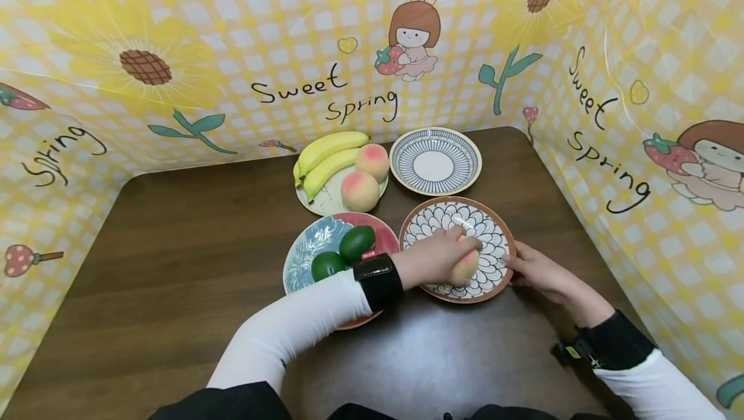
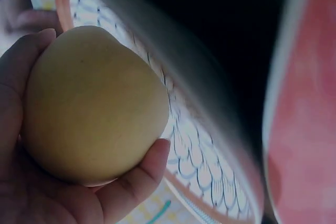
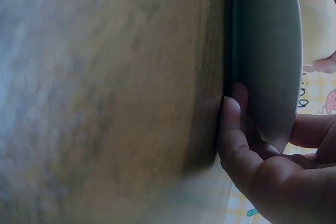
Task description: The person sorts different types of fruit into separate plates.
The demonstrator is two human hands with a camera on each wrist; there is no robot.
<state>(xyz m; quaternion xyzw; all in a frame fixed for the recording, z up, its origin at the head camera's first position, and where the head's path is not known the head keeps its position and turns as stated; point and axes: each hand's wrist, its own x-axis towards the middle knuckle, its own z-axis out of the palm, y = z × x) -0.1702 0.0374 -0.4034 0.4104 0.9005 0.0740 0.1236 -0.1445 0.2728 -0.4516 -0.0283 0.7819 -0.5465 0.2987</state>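
Four plates stand here: one blue-and-red plate [image 1: 314,239], one petal-patterned plate [image 1: 493,249], one striped plate [image 1: 433,165] and one pale plate [image 1: 332,196]. Peaches come to three, two smaller-plate peaches [image 1: 359,191] plus one held peach [image 2: 94,108]. Two green fruits [image 1: 357,243] show. At least two bananas [image 1: 334,148] are visible; a third cannot be made out for certain. There are two hands [image 1: 438,255], two black wristbands [image 1: 378,278] and one worktop [image 1: 174,265].

The brown-rimmed plate [image 1: 491,239] is looking like smooth glazed ceramic; the held peach [image 2: 97,106] is appearing matt. The glossy green fruits [image 1: 357,243] are gleaming, the wood-grained bench [image 1: 174,245] is reflecting softly, the white cloth sleeve [image 1: 290,326] is wrinkling.
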